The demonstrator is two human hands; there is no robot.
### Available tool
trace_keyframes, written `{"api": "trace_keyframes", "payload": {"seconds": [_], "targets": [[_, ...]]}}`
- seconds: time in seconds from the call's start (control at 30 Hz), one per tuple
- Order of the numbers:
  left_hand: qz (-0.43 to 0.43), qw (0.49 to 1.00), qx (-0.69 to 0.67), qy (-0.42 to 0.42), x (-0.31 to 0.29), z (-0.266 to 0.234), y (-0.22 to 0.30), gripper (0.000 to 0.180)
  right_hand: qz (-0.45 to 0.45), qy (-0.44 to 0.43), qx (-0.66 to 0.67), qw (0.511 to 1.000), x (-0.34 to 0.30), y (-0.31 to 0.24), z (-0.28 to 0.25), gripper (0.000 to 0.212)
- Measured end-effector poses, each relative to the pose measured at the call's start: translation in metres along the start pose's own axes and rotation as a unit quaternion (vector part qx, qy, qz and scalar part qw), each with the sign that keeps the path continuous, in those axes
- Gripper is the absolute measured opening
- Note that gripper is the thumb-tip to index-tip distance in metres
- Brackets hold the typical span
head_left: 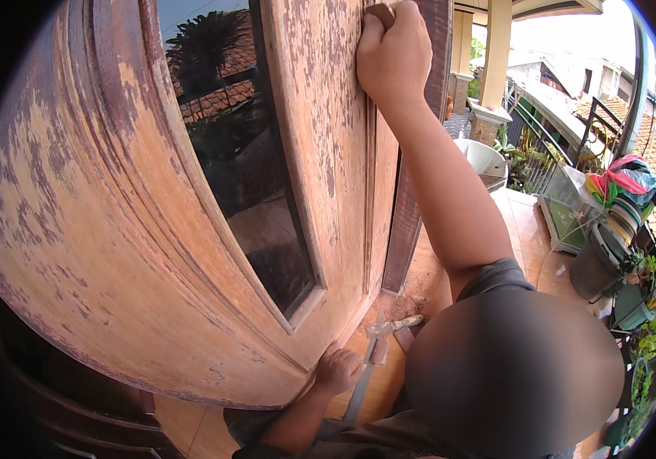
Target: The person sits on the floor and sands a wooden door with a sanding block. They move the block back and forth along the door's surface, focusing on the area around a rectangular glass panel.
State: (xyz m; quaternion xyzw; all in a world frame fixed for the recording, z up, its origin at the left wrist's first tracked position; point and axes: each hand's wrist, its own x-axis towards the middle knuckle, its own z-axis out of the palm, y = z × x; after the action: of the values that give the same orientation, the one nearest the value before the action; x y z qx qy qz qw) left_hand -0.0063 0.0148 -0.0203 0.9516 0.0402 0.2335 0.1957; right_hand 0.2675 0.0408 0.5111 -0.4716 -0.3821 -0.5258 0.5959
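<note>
A large wooden door (335, 191), its dark finish worn off in patches, fills the left and middle, with a dark glass pane (244, 176) set in it. High up, near the door's right edge, my right hand (397, 57) is closed around a small dark brown piece (380, 13) and presses it to the wood. What kind of piece it is, I cannot make out. Low down, my left hand (337, 371) grips the bottom corner of the door. On the floor beside it lie a scraper (395, 327) with a flat blade and a small brownish block (379, 352).
Brown dust (404, 304) covers the tiles by the dark door frame (404, 229). To the right stand a dark bucket (597, 264) with things piled on it, a glass tank (569, 210), potted plants (638, 268) and a white basin (481, 157). A blurred patch hides the lower right.
</note>
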Motion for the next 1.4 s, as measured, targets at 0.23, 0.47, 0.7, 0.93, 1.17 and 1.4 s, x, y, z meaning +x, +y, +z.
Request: {"api": "trace_keyframes", "payload": {"seconds": [0.23, 0.47, 0.7, 0.93, 1.17, 1.4], "targets": [[0.014, 1.000, -0.004, 0.019, 0.002, -0.005, 0.004, 0.021, 0.018, -0.042, -0.046, 0.998, -0.027, -0.001, -0.010, 0.020], [0.017, 0.999, -0.022, 0.030, 0.001, -0.007, 0.003, 0.020, 0.059, -0.063, -0.006, 0.996, -0.075, 0.001, -0.030, 0.019], [0.018, 0.999, -0.011, 0.026, 0.002, -0.006, 0.003, 0.020, -0.025, 0.022, -0.030, 0.999, 0.051, 0.004, 0.024, 0.017], [0.022, 1.000, 0.006, 0.017, 0.001, -0.007, 0.002, 0.019, 0.082, -0.099, -0.040, 0.991, -0.118, -0.004, -0.050, 0.017], [0.018, 1.000, 0.000, 0.020, 0.002, -0.006, 0.002, 0.022, 0.025, -0.013, 0.043, 0.999, 0.045, 0.016, 0.019, 0.019], [0.019, 1.000, 0.003, 0.016, 0.002, -0.009, 0.006, 0.021, 0.161, -0.099, 0.051, 0.981, -0.062, 0.009, -0.025, 0.030]]}}
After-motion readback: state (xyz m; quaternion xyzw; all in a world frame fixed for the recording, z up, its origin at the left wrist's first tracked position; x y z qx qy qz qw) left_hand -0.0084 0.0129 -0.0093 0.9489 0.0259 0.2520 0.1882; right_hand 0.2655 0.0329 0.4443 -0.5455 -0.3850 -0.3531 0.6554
